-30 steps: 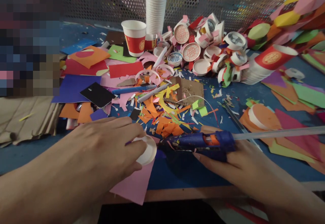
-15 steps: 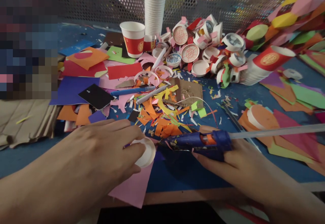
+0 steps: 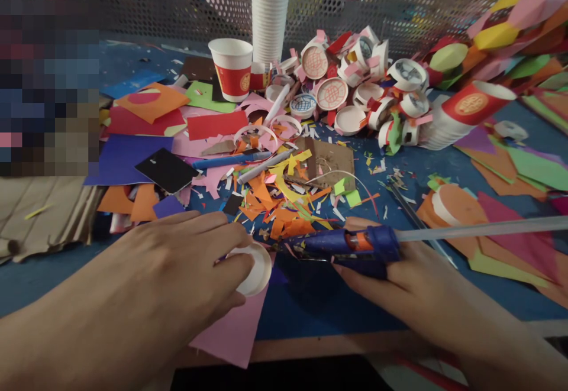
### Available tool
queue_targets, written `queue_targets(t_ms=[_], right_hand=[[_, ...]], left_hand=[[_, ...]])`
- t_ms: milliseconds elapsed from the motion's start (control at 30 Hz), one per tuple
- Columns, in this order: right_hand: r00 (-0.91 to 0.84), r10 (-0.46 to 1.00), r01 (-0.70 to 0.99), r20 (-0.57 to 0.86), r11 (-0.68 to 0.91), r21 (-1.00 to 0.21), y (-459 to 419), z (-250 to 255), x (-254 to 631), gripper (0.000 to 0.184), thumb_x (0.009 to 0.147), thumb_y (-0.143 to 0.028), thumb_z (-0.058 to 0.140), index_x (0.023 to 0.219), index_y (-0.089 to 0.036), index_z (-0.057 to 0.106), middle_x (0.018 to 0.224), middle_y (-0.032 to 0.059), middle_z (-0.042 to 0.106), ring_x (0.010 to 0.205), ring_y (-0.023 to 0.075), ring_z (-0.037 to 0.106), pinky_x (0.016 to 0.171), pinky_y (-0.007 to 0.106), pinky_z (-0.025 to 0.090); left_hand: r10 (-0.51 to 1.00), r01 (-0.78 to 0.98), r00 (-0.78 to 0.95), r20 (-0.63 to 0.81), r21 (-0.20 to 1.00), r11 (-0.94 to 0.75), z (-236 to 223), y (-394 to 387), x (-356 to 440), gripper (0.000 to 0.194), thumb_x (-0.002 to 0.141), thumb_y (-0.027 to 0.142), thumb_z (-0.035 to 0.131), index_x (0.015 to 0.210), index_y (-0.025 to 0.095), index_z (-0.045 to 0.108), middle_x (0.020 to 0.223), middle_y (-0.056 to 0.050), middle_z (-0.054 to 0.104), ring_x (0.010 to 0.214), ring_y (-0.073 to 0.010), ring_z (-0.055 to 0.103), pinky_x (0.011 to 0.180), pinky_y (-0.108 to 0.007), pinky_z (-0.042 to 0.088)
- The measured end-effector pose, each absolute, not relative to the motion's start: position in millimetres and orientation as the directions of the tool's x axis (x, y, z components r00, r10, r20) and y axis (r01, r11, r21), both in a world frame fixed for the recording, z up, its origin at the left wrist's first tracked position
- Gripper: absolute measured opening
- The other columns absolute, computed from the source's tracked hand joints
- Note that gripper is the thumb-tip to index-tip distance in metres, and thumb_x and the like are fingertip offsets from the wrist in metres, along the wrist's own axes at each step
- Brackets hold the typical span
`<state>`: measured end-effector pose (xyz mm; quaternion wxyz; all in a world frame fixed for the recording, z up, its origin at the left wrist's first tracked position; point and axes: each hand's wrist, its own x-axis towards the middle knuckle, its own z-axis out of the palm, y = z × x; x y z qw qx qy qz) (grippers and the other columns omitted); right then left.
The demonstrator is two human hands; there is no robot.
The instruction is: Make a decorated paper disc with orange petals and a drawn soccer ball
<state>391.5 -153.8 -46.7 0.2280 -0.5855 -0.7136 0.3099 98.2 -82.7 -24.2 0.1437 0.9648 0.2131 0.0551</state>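
Two items are held: a shallow white cup piece [image 3: 258, 272], gripped in the fingers of the left hand [image 3: 177, 267], and a blue glue gun [image 3: 328, 243], grasped by the right hand [image 3: 412, 284]. The gun is laid crosswise, its nozzle pointed left at the piece's rim—contact cannot be confirmed. Pink paper [image 3: 235, 332] is seen below; orange scraps [image 3: 290, 227] are strewn just beyond the nozzle.
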Motion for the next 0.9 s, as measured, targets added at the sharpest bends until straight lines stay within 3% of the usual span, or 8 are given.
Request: queue_targets(t_ms=[167, 267, 433, 633, 900], right_hand=[[-0.207, 0.978, 0.722, 0.002, 0.154, -0.675, -153.4, -48.3, 391.1, 0.015, 0.093, -0.033, 0.061, 0.09, -0.031, 0.076, 0.092, -0.0009, 0.082, 0.081, 0.0209, 0.078, 0.078, 0.029, 0.064], [-0.207, 0.978, 0.722, 0.013, 0.161, -0.673, -152.8, -47.9, 389.9, 0.015, 0.092, -0.03, 0.061, 0.089, -0.03, 0.076, 0.09, -0.0007, 0.082, 0.08, 0.0202, 0.078, 0.076, 0.028, 0.064], [-0.23, 0.973, 0.722, 0.037, 0.196, -0.664, -153.2, -46.1, 387.6, 0.019, 0.093, -0.025, 0.057, 0.092, -0.03, 0.075, 0.093, -0.0002, 0.082, 0.086, 0.0205, 0.078, 0.08, 0.029, 0.065], [-0.269, 0.962, 0.729, 0.042, 0.231, -0.645, -155.5, -48.4, 390.4, 0.018, 0.096, -0.028, 0.059, 0.098, -0.032, 0.077, 0.106, -0.0013, 0.081, 0.1, 0.0204, 0.077, 0.091, 0.029, 0.063], [-0.223, 0.975, 0.732, -0.005, 0.164, -0.662, -160.9, -54.6, 396.4, 0.016, 0.097, -0.032, 0.061, 0.099, -0.03, 0.077, 0.109, 0.0005, 0.081, 0.107, 0.024, 0.077, 0.09, 0.034, 0.064]], left_hand=[[0.423, 0.409, 0.906, -0.018, 0.302, -0.861, -24.0, -83.4, 98.6, 0.013, 0.096, 0.018, 0.056, 0.093, 0.024, 0.067, 0.102, -0.002, 0.074, 0.086, -0.0218, 0.065, 0.079, -0.037, 0.056], [0.419, 0.407, 0.908, -0.027, 0.299, -0.863, -25.0, -83.6, 97.3, 0.015, 0.092, 0.015, 0.056, 0.093, 0.024, 0.067, 0.1, -0.001, 0.073, 0.085, -0.0217, 0.064, 0.081, -0.038, 0.055], [0.385, 0.358, 0.921, 0.064, 0.252, -0.899, -30.7, -83.4, 96.2, 0.019, 0.084, 0.012, 0.054, 0.092, 0.024, 0.067, 0.096, -0.002, 0.073, 0.079, -0.0219, 0.064, 0.07, -0.036, 0.053], [0.381, 0.365, 0.924, 0.022, 0.236, -0.9, -32.2, -87.1, 92.2, 0.028, 0.083, 0.009, 0.047, 0.097, 0.024, 0.066, 0.102, 0.001, 0.072, 0.087, -0.0219, 0.067, 0.075, -0.037, 0.057], [0.41, 0.389, 0.912, 0.021, 0.274, -0.879, -32.1, -88.6, 92.1, 0.021, 0.09, 0.014, 0.05, 0.095, 0.026, 0.065, 0.105, 0.0, 0.072, 0.088, -0.022, 0.069, 0.073, -0.037, 0.058]])
